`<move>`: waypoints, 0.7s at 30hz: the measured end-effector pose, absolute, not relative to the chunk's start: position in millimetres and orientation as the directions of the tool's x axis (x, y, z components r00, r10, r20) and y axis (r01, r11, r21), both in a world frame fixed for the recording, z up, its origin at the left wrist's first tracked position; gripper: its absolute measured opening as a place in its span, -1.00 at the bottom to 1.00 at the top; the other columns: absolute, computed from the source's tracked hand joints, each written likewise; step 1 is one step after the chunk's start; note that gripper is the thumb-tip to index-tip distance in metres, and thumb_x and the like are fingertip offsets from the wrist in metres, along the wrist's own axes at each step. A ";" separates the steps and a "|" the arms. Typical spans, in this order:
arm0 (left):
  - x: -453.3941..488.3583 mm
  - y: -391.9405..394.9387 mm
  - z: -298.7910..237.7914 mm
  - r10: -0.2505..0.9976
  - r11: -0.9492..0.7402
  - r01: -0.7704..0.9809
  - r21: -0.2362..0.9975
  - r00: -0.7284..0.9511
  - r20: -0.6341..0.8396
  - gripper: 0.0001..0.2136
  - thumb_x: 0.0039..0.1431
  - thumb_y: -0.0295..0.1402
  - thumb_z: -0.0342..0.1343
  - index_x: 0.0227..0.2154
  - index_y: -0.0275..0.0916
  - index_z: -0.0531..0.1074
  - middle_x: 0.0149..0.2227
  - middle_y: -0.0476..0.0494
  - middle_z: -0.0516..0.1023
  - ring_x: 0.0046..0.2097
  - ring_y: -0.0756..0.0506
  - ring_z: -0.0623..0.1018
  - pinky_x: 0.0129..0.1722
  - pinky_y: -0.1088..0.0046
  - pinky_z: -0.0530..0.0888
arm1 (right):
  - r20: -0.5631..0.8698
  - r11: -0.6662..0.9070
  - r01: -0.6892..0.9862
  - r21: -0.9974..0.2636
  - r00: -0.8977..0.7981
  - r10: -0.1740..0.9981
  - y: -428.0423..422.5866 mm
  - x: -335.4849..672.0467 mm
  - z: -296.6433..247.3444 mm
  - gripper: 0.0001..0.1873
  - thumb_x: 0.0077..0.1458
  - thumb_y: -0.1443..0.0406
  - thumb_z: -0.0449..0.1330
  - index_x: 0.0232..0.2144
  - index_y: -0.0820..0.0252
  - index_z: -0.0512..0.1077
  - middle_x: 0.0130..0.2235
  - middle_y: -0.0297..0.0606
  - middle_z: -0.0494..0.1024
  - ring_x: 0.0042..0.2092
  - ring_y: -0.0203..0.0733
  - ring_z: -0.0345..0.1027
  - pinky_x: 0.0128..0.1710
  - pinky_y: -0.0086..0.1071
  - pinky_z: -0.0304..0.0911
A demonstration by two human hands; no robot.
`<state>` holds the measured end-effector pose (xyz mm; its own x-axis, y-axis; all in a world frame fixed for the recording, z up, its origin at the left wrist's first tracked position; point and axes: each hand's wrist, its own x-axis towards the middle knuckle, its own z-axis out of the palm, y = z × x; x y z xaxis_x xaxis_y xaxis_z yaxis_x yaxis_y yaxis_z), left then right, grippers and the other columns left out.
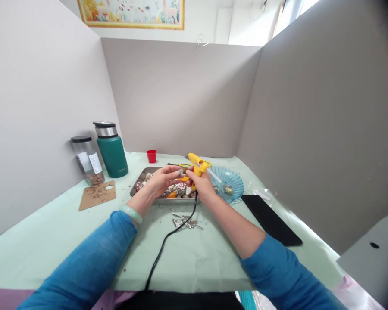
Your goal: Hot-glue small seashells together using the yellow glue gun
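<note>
My right hand (202,184) is wrapped round the grip of a yellow hot glue gun (198,163), with a whitish glue stick (214,175) poking out of its back end. Between the fingertips of my left hand (164,180) is a small pale grey-green piece (181,172), too small to name. Both hands are close together over a metal tray (163,201) of shells and stones, which they partly hide. The gun's black cord (164,252) runs down to the table's front edge. Small silver metal clips (188,222) lie in a pile before the tray.
A blue glass plate (236,183) with small pieces and a black flat slab (271,219) are at right. Scissors (181,165) and a red cup (151,156) stand behind. Left are a green bottle (112,155), a clear jar (89,161) and brown cardboard (97,197). Grey panels (181,94) enclose the table.
</note>
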<state>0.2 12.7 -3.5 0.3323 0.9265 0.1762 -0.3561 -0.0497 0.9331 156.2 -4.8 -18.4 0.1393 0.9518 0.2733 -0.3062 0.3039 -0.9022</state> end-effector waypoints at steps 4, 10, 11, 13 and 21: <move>-0.1 12.3 -2.8 0.915 -0.014 -0.378 0.926 0.368 0.165 -0.74 -0.13 -0.46 0.43 -0.31 -0.30 0.59 -0.26 -0.17 0.63 -0.24 -0.10 0.61 -0.10 0.27 0.54 | 0.252 0.280 -0.284 -0.917 0.134 0.959 -5.5 155.9 -18.4 -0.71 -0.17 0.26 0.32 -0.35 0.19 0.37 -0.62 -0.49 0.40 -0.61 -0.39 0.26 -0.60 -0.52 0.23; 0.4 10.8 0.1 0.930 -0.066 -0.307 0.949 0.326 0.170 -0.73 -0.18 -0.44 0.46 -0.34 -0.32 0.60 -0.28 -0.18 0.62 -0.28 -0.07 0.60 -0.12 0.28 0.54 | 0.258 0.278 -0.281 -0.918 0.108 0.960 -4.3 156.5 -19.1 -0.68 -0.16 0.21 0.35 -0.34 0.17 0.36 -0.54 -0.46 0.45 -0.59 -0.39 0.30 -0.60 -0.52 0.24; 1.2 10.0 0.6 0.927 -0.070 -0.302 0.951 0.333 0.174 -0.73 -0.19 -0.43 0.47 -0.35 -0.32 0.60 -0.28 -0.18 0.63 -0.29 -0.08 0.60 -0.12 0.28 0.54 | 0.260 0.278 -0.284 -0.918 0.099 0.960 -4.1 156.6 -19.1 -0.67 -0.16 0.19 0.35 -0.34 0.16 0.36 -0.53 -0.45 0.46 -0.58 -0.39 0.31 -0.59 -0.52 0.25; 2.8 8.4 1.0 0.917 -0.073 -0.297 0.952 0.354 0.181 -0.72 -0.19 -0.41 0.47 -0.35 -0.32 0.61 -0.29 -0.19 0.64 -0.28 -0.09 0.61 -0.10 0.27 0.53 | 0.266 0.281 -0.288 -0.915 0.091 0.960 -3.9 157.0 -19.3 -0.64 -0.17 0.18 0.36 -0.33 0.15 0.35 -0.52 -0.45 0.46 -0.57 -0.38 0.33 -0.57 -0.50 0.27; 3.1 9.7 -2.6 0.913 -0.089 -0.249 0.964 0.367 0.179 -0.67 -0.19 -0.34 0.47 -0.29 -0.31 0.62 -0.25 -0.22 0.66 -0.27 -0.13 0.62 -0.12 0.25 0.54 | 0.289 0.302 -0.295 -0.907 0.088 0.953 -2.9 158.8 -21.0 -0.57 -0.24 0.21 0.40 -0.28 0.13 0.35 -0.48 -0.48 0.46 -0.53 -0.36 0.35 -0.51 -0.48 0.29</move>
<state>3.1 9.7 -2.6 0.3670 0.9128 0.1791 -0.2488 -0.0892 0.9644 158.8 -2.9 -21.0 0.0884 0.9534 0.2885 -0.2947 0.3017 -0.9067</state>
